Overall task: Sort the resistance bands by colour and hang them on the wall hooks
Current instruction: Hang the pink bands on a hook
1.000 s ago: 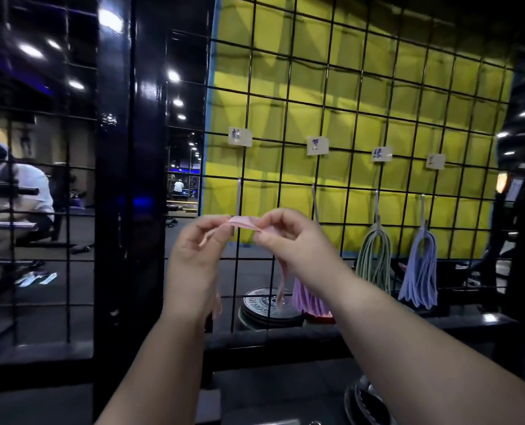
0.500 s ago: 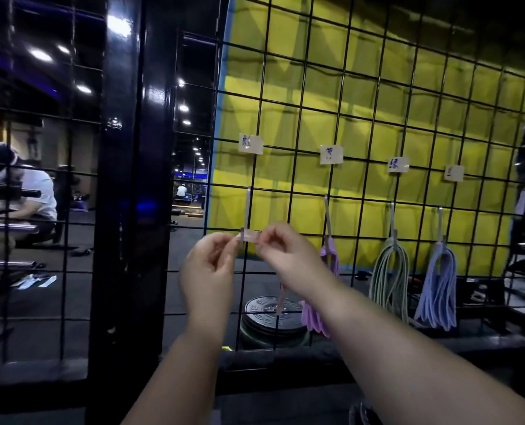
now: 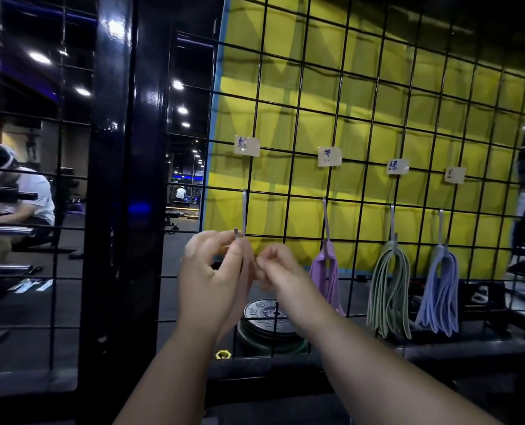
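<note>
Left hand [image 3: 212, 271] pinches the pink band [image 3: 249, 280] at the upturned tip of the leftmost hook [image 3: 244, 211] on the wire grid [image 3: 300, 109]; blur hides whether the loop sits on it. Right hand [image 3: 278, 268], fingers curled, pinches the same band just beside. Further right, a purple band [image 3: 327, 271], green bands [image 3: 388, 289] and blue bands [image 3: 439, 289] hang from separate hooks.

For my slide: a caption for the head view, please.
Left hand and right hand hold a pink band at the leftmost hook.
</note>
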Action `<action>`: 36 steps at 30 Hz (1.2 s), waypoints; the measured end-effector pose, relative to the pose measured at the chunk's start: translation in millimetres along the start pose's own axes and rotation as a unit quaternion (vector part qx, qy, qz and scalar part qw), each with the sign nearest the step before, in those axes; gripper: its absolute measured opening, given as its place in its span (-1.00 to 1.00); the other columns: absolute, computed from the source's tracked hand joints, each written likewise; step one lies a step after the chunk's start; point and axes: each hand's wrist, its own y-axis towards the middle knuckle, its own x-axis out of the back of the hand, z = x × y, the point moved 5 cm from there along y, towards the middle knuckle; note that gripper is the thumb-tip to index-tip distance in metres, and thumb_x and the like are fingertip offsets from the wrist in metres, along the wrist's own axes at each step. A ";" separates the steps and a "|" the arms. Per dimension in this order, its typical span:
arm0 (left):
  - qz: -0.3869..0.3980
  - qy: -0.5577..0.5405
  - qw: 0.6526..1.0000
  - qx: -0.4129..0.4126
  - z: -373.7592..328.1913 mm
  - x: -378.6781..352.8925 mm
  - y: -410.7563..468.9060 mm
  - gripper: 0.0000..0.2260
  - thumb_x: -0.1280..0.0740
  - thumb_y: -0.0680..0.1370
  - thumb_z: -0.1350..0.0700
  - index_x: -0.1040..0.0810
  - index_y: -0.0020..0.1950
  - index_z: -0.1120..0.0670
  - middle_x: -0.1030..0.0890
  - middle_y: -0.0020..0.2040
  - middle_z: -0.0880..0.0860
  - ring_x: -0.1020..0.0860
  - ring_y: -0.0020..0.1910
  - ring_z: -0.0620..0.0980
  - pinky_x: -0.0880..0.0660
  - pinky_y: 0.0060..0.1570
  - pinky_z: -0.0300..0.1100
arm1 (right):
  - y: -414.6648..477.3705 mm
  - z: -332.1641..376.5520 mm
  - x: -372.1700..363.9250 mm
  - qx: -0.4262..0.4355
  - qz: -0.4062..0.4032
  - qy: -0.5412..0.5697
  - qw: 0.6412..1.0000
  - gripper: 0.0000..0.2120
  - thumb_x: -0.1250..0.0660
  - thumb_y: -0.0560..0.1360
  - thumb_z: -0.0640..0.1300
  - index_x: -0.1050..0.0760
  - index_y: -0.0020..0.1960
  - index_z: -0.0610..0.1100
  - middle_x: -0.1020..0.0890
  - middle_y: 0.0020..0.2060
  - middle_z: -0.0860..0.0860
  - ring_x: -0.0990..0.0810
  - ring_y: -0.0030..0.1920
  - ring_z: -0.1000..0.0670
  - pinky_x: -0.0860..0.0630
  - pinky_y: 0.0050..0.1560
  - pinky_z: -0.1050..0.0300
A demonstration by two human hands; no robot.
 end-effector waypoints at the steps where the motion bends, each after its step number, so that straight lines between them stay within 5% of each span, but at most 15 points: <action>1: 0.010 -0.002 1.000 -0.002 -1.7 -0.8 2.6 -0.85 -0.29 0.53 -0.01 -0.64 -0.16 -0.06 -0.57 -0.11 -0.18 -0.50 -0.01 -0.28 -0.42 -0.01 -0.30 | 0.0 -1.3 -1.0 -0.006 0.003 0.014 1.000 -0.89 -0.22 0.51 0.07 -0.38 -0.07 0.05 -0.48 -0.25 0.13 -0.46 -0.11 0.06 -0.40 0.09 0.05; 4: 0.041 -0.040 0.998 0.028 -1.5 -3.2 6.7 -0.77 -0.31 0.57 0.12 -0.65 -0.25 -0.07 -0.62 -0.19 -0.11 -0.54 -0.09 -0.25 -0.42 -0.08 -0.26 | -2.6 -1.3 -2.2 -0.031 0.009 0.055 0.998 -0.90 -0.15 0.63 -0.06 -0.37 0.12 -0.04 -0.55 -0.15 0.07 -0.55 -0.06 0.05 -0.46 0.11 0.09; 9: 0.068 -0.141 0.981 0.113 2.7 -2.6 10.2 -0.72 -0.26 0.59 -0.04 -0.63 -0.27 -0.05 -0.59 -0.31 0.01 -0.51 -0.29 -0.05 -0.46 -0.16 -0.05 | -5.6 -8.9 -2.6 -0.069 0.016 0.084 0.994 -0.75 -0.15 0.63 0.01 -0.41 0.27 0.00 -0.62 0.11 0.01 -0.59 0.13 -0.01 -0.49 0.20 -0.02; 14: 0.125 -0.275 0.932 0.202 -6.6 -10.4 10.7 -0.64 -0.20 0.61 -0.01 -0.60 -0.35 -0.02 -0.53 -0.36 0.03 -0.49 -0.34 -0.03 -0.42 -0.25 -0.10 | -12.0 -7.6 -5.4 -0.080 0.047 0.129 0.987 -0.76 -0.18 0.60 0.06 -0.49 0.10 -0.07 -0.62 0.01 0.00 -0.58 0.14 -0.07 -0.39 0.30 -0.17; 19: 0.127 -0.289 0.928 0.200 -9.3 -12.1 12.9 -0.73 -0.21 0.59 -0.01 -0.55 -0.24 0.05 -0.50 -0.39 -0.02 -0.46 -0.35 -0.06 -0.40 -0.29 -0.15 | -16.4 -2.5 -2.9 -0.068 0.070 0.143 0.985 -0.70 -0.31 0.47 0.11 -0.50 0.02 -0.10 -0.64 -0.15 0.09 -0.58 -0.05 0.07 -0.46 0.11 0.04; 22: 0.131 -0.285 0.929 0.195 -10.3 -12.6 12.3 -0.74 -0.19 0.61 0.01 -0.51 -0.20 0.09 -0.50 -0.45 -0.05 -0.47 -0.40 -0.09 -0.41 -0.29 -0.14 | -18.7 0.3 -1.4 -0.082 0.072 0.167 0.980 -0.55 -0.35 0.39 0.11 -0.52 0.14 -0.16 -0.62 -0.13 0.02 -0.56 -0.10 0.03 -0.48 -0.03 0.10; 26: 0.125 -0.276 0.935 0.185 -8.4 -11.7 11.1 -0.72 -0.16 0.63 0.04 -0.50 -0.20 0.12 -0.47 -0.49 -0.09 -0.46 -0.47 -0.15 -0.39 -0.28 -0.17 | -17.2 -0.6 -3.8 -0.125 0.078 0.252 0.956 -0.60 -0.27 0.56 0.02 -0.41 0.31 -0.18 -0.59 0.09 -0.14 -0.56 -0.03 -0.13 -0.53 -0.02 -0.17; 29: 0.107 -0.283 0.934 0.190 -4.2 -10.5 13.4 -0.73 -0.17 0.63 0.03 -0.50 -0.21 0.09 -0.49 -0.41 -0.06 -0.46 -0.39 -0.12 -0.40 -0.25 -0.17 | -14.1 -2.1 0.1 -0.123 0.051 0.278 0.951 -0.67 -0.20 0.61 -0.04 -0.46 0.28 -0.20 -0.67 -0.07 -0.08 -0.63 -0.17 0.04 -0.53 -0.15 0.16; 31: 0.094 -0.289 0.934 0.190 -2.2 -10.0 15.2 -0.73 -0.17 0.63 0.03 -0.49 -0.22 0.08 -0.46 -0.41 -0.06 -0.43 -0.38 -0.11 -0.38 -0.26 -0.18 | -14.8 -2.4 2.1 -0.123 0.051 0.279 0.951 -0.70 -0.18 0.62 -0.05 -0.49 0.25 -0.18 -0.68 -0.17 -0.05 -0.63 -0.25 0.06 -0.50 -0.24 0.20; 36: 0.101 -0.292 0.934 0.180 -5.5 -13.3 12.8 -0.74 -0.16 0.63 0.01 -0.46 -0.19 0.09 -0.39 -0.52 -0.10 -0.39 -0.51 -0.18 -0.35 -0.30 -0.17 | -23.9 -8.0 -3.0 -0.133 0.075 0.228 0.962 -0.65 -0.17 0.61 -0.06 -0.41 0.29 -0.26 -0.60 -0.26 -0.02 -0.57 -0.29 0.04 -0.56 -0.14 -0.08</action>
